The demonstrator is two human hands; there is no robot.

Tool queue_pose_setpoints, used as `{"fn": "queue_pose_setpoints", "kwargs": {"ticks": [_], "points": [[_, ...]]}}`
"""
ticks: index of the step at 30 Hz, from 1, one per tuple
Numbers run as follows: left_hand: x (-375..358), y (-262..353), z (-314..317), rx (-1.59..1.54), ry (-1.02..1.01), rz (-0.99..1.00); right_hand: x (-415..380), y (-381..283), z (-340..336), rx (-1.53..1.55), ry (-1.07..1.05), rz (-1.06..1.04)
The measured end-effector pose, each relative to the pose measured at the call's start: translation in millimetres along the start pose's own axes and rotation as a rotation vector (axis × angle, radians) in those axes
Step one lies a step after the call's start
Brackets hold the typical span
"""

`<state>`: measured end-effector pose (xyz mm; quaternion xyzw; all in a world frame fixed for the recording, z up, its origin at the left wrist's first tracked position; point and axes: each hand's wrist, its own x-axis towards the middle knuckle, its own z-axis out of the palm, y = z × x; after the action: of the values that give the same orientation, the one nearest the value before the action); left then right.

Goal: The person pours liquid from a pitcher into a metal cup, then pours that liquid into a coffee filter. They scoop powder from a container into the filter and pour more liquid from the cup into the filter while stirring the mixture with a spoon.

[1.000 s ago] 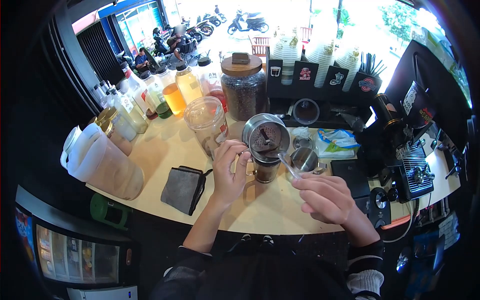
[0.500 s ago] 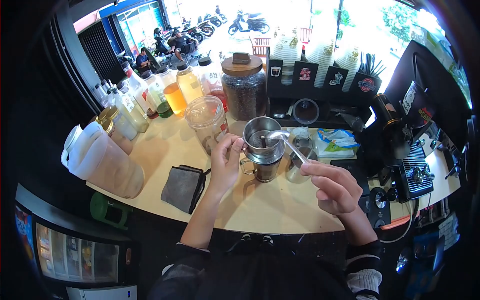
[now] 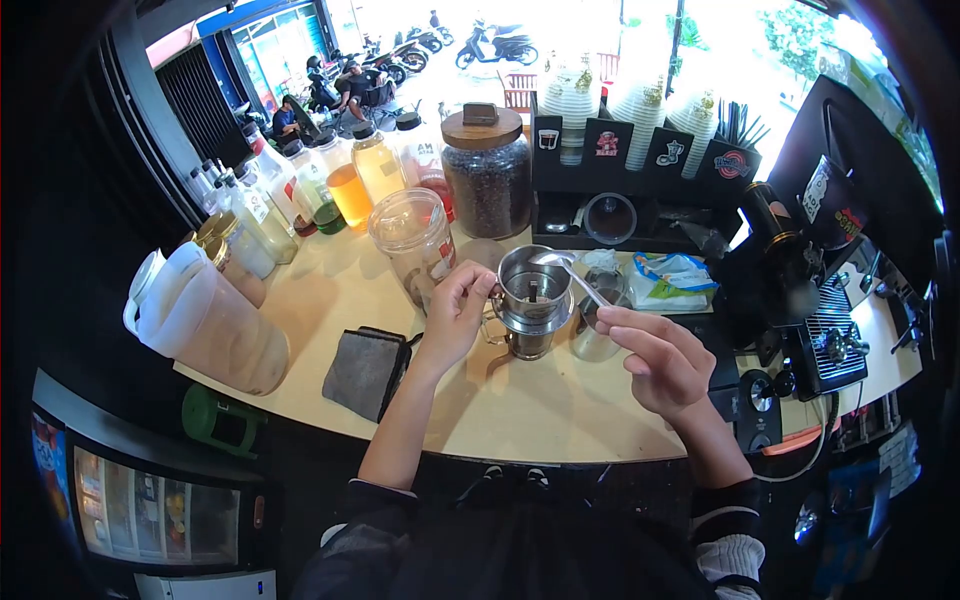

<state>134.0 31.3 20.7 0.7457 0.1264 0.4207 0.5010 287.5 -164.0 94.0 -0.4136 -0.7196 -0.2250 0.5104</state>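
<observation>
A metal drip filter (image 3: 535, 312) rests on a glass mug (image 3: 531, 346) on the wooden counter. The fingers of my left hand (image 3: 458, 315) pinch the filter's small side handle. My right hand (image 3: 660, 362) grips the handle of a metal spoon (image 3: 590, 284), whose bowl is over the filter's right rim. Dark matter shows inside the filter. Just right of the filter stands a metal cup (image 3: 597, 335). Behind my left hand is an open clear plastic jar (image 3: 413, 245).
Syrup bottles (image 3: 350, 190) line the back left. A jar of dark beans (image 3: 487, 185), cup stacks (image 3: 635, 115) and a white packet (image 3: 670, 282) are at the back. A pitcher (image 3: 215, 325) and folded cloth (image 3: 366, 372) lie left; an espresso machine (image 3: 830, 325) is right.
The filter has tilted slightly and shifted right. The spoon's bowl has risen from the filter's inside to its upper right rim, and my right hand has moved slightly up and left.
</observation>
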Motion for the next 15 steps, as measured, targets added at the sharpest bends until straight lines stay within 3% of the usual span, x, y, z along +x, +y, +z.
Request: {"fn": "queue_pose_setpoints", "kwargs": {"ticks": [5, 7, 10, 15], "points": [[-3, -2, 1, 0.003, -0.007, -0.01, -1, -1, 0, 0.002, -0.01, 0.023], [-5, -5, 6, -0.131, 0.081, -0.046, -2, -2, -1, 0.005, -0.006, 0.024], [-9, -2, 11, -0.073, 0.142, 0.0, -5, -5, -5, 0.012, -0.039, 0.081], [-16, -8, 24, -0.133, 0.261, 0.075, -5, -6, -17, 0.073, 0.098, 0.181]]}}
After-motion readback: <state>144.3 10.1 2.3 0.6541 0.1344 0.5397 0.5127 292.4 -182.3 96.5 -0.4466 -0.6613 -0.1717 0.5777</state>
